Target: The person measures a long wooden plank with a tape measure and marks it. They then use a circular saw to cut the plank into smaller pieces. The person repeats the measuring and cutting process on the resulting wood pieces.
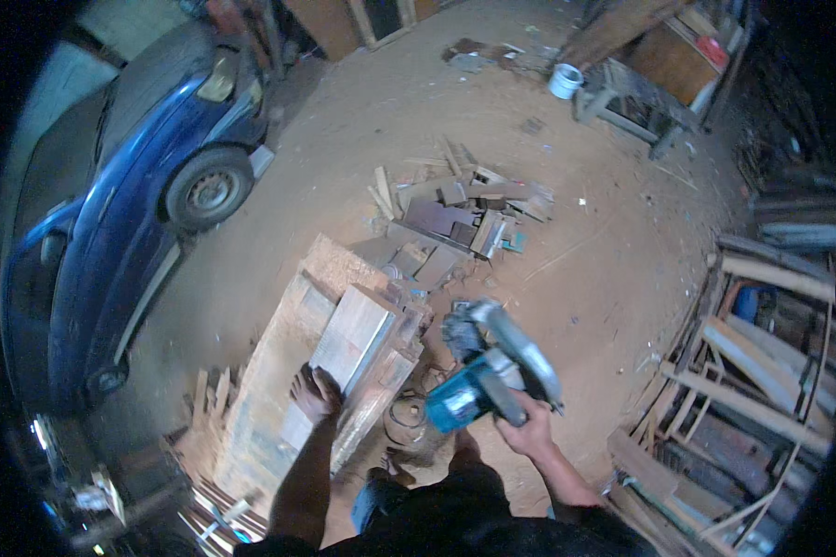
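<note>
My right hand [526, 427] is closed around the handle of a teal circular saw [462, 397], which I hold in the air to the right of the workbench. Its metal base plate [520, 348] is tilted up along the far right side. My left hand [316, 390] lies with its fingers spread on the near left part of a pale wooden board [353, 334]. The board rests lengthwise on a wooden workbench [267, 395] with a worn, dusty top.
A blue car [121, 204] stands to the left. Wood offcuts [437, 218] are piled on the dirt floor beyond the bench. Stacked lumber [752, 371] lines the right side. A white bucket [565, 81] stands beside a wooden stand [622, 102] at the far right.
</note>
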Motion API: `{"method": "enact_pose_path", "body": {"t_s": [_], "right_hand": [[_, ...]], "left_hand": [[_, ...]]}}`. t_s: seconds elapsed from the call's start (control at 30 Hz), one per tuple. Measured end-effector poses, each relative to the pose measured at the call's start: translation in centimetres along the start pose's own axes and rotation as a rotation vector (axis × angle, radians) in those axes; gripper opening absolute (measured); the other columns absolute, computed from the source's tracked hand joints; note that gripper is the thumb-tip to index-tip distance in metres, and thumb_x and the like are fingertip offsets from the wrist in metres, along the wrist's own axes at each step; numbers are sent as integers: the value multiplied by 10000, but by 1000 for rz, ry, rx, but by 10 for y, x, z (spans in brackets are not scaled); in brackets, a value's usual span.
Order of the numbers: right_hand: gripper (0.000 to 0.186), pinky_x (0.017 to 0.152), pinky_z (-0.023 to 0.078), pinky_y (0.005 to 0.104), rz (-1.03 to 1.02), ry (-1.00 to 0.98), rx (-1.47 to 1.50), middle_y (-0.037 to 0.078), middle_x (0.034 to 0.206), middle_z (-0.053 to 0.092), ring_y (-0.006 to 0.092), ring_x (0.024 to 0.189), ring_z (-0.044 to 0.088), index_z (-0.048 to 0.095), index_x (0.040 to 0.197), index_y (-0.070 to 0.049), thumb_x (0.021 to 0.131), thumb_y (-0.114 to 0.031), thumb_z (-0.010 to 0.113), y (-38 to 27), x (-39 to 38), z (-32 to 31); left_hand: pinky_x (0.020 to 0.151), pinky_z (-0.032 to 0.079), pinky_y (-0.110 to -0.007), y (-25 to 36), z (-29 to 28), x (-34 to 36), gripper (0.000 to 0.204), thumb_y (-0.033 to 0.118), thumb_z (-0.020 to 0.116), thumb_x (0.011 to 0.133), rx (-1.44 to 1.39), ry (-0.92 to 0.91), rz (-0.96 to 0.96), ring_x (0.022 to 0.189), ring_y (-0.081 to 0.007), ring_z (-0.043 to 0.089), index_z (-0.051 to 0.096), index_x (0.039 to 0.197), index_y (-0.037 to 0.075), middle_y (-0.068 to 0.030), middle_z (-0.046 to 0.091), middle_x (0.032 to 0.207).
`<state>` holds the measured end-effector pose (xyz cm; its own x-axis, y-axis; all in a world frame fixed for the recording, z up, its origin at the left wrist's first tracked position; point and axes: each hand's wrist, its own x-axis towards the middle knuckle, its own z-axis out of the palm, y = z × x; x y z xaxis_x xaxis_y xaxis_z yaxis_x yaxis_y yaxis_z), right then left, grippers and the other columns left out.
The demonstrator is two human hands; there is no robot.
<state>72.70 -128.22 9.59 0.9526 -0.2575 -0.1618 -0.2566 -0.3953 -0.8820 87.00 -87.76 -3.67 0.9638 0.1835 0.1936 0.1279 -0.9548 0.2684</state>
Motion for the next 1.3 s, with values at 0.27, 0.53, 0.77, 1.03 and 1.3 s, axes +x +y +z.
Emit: {"method": "enact_pose_path", "body": {"t_s": [0.27, 0.53, 0.77, 1.03, 1.3], "right_hand": [[610, 1021, 470, 370, 475, -26, 179, 201, 1276, 668, 260, 1176, 627, 409, 1535, 3, 1012, -245, 603, 234, 29, -9], [537, 1047, 499, 450, 440, -209, -360, 282, 1267, 661, 476, 1181, 628, 574, 1395, 27, 985, -318, 608, 537, 115, 75], [447, 1026, 509, 490, 810, -583, -704, 276, 1320, 629, 422, 1221, 621, 590, 1355, -49, 955, -248, 587, 774, 69, 169], [490, 1037, 479, 424, 365, -529, -382, 221, 1212, 692, 274, 1192, 639, 676, 1247, -15, 952, -407, 669, 576, 16, 290], [651, 1069, 451, 348, 22, -183, 642, 214, 1295, 679, 247, 1212, 635, 593, 1331, 100, 988, -447, 671, 111, 244, 157]], "left_hand": [[953, 416, -492, -7, -12, -13, 436, 324, 427, 1057, -74, -86, -49, 1021, -429, 578, 618, 1208, -38, -249, 641, 1096], [1032, 403, -388, 4, -18, -8, 522, 402, 389, 1094, -235, -128, -172, 1122, -285, 557, 542, 1292, -56, -192, 611, 1180], [984, 415, -329, 16, 6, 0, 456, 397, 327, 1106, -383, -134, -332, 1063, -162, 537, 541, 1292, 39, -77, 586, 1127], [1045, 385, -347, 8, -21, -16, 477, 410, 418, 1096, -225, -19, -288, 1136, -193, 528, 557, 1304, 3, -112, 576, 1227], [1081, 405, -449, -104, -19, -76, 605, 498, 673, 958, 326, 302, -773, 1263, -303, 537, 638, 1255, -28, -190, 591, 1338]]}}
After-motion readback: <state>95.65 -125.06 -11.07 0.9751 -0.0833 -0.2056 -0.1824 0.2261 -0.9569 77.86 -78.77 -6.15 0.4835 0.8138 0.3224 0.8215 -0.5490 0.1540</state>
